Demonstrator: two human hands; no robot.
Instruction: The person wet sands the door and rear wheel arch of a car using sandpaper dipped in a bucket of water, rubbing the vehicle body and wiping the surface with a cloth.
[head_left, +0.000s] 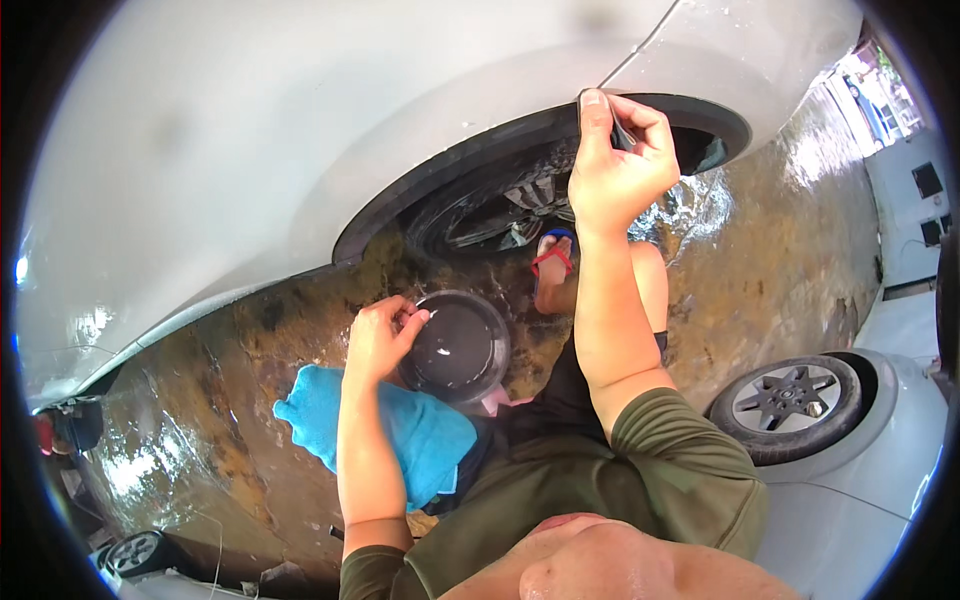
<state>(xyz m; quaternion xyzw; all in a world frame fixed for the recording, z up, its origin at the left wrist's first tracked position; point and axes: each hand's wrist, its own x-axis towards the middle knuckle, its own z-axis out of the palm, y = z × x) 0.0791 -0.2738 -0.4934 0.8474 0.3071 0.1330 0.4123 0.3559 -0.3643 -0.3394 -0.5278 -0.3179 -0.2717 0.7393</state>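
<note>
My right hand (626, 161) is raised to the dark wheel-arch trim (465, 154) of a silver-white car (247, 120). Between its thumb and fingers is a folded dark sheet (621, 135), perhaps sandpaper, held at the arch's upper edge, close to a panel seam. Lower down, my left hand (382, 334) is at the left rim of a round black bucket (457, 349) that holds liquid. Its thumb and fingertips come together there; whether they pinch anything is unclear. A blue cloth towel (427, 435) lies over my left thigh, partly behind my forearm.
Under the arch sits the car's wheel (487, 217), with my sandalled foot (553, 259) beside it. The stained floor (750, 285) is wet and shiny. Another car's wheel (787, 405) stands close on my right. At the lower left is a further wheel (135, 553).
</note>
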